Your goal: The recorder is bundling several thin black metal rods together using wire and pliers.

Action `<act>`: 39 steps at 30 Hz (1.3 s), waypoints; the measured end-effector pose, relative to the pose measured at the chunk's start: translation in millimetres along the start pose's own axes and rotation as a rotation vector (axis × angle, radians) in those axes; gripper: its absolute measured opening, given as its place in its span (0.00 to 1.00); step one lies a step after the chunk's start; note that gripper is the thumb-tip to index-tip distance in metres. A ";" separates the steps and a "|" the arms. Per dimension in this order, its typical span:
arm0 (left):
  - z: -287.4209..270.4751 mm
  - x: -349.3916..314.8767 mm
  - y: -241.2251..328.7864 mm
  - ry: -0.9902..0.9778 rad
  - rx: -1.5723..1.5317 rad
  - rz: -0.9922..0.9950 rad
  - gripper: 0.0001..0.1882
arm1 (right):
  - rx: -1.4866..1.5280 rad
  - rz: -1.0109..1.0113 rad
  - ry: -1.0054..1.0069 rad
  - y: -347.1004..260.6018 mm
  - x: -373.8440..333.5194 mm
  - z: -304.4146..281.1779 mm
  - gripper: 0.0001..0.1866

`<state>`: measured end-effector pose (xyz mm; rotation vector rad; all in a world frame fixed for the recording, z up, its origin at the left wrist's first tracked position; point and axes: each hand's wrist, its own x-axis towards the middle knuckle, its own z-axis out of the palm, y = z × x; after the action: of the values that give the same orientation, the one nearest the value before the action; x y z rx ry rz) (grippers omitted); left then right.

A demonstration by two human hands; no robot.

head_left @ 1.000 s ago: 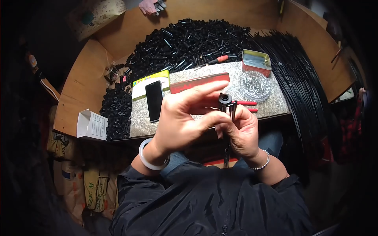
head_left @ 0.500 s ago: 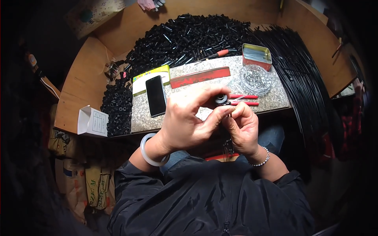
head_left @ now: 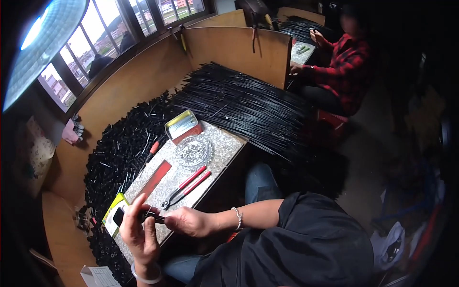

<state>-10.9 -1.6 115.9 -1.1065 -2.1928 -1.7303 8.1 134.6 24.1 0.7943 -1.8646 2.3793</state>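
Note:
My left hand (head_left: 139, 233), with a pale bangle at its wrist, is closed around a small dark part that its fingers mostly cover. My right hand (head_left: 189, 221), wearing a beaded bracelet, pinches the near end of a thin dark piece (head_left: 158, 217) that reaches across to the left fingers. A fine light sliver shows by the left fingertips. Just beyond the hands, red-handled pliers (head_left: 187, 187) lie on the speckled work slab (head_left: 221, 143). Partly behind the left hand is a black phone (head_left: 118, 217) beside a yellow-green box (head_left: 113, 204).
On the slab are a red strip (head_left: 156, 178), a clear glass dish (head_left: 194, 151) and an open tin (head_left: 183, 126). Short black tubes (head_left: 119, 146) pile up left; long black rods (head_left: 239, 112) lie beyond. A person in red plaid (head_left: 342, 71) sits far right.
My view has swung to the right, bringing in the windows, lamp and co-worker. Both hands stay together, and the left fingers are now more upright around the small part.

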 end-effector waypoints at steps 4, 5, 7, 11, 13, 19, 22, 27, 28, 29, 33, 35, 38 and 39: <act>5.9 4.3 2.2 0.044 -0.074 -0.005 0.23 | -0.170 -0.163 0.183 0.8 6.3 7.9 0.21; 7.0 3.5 2.6 0.043 -0.074 -0.011 0.23 | -0.224 -0.207 0.229 0.9 6.4 9.1 0.19; 8.3 2.8 2.6 0.098 -0.080 -0.046 0.22 | -0.277 -0.247 0.279 1.5 6.1 10.7 0.17; 11.6 1.5 2.7 0.133 0.034 0.024 0.24 | -0.504 -0.361 0.335 1.2 5.4 15.6 0.09; 18.3 -1.6 4.5 0.183 0.033 0.049 0.26 | -0.499 -0.343 0.296 8.5 8.1 16.6 0.09; 16.8 -11.8 -15.6 0.137 -0.328 0.060 0.37 | -0.480 -0.262 0.035 6.1 9.1 3.5 0.03; 14.7 -1.6 -23.6 -0.139 -0.102 -0.038 0.15 | -0.481 -0.376 -0.190 26.6 -1.6 -15.0 0.14; 13.0 -33.0 -25.5 0.061 -0.192 -0.208 0.20 | -0.758 0.025 -0.554 -10.0 3.3 -29.4 0.19; 14.2 -35.4 -21.2 0.142 -0.205 -0.210 0.19 | -0.784 -0.098 -0.361 -15.2 3.2 -28.2 0.22; 15.3 -37.0 -24.3 0.208 -0.119 -0.146 0.17 | -0.833 -0.151 -0.171 -17.8 0.0 -28.7 0.25; 29.0 -40.5 -41.8 0.357 0.043 0.011 0.17 | -1.084 -0.558 0.079 -57.0 12.6 0.9 0.37; 22.7 -43.8 -34.8 0.212 -0.127 -0.064 0.21 | -1.270 -0.674 0.119 -56.1 15.0 7.4 0.15; 19.6 -43.8 -32.4 0.288 -0.022 -0.183 0.14 | -1.169 -0.696 0.086 -48.4 8.9 5.1 0.06; 11.3 -46.4 -31.3 0.347 -0.046 -0.320 0.14 | -1.114 -0.684 0.062 -46.3 8.7 0.2 0.05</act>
<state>7.0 -15.0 63.4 -0.4288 -2.2007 -1.9270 15.2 145.2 69.4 0.9250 -1.9928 0.7593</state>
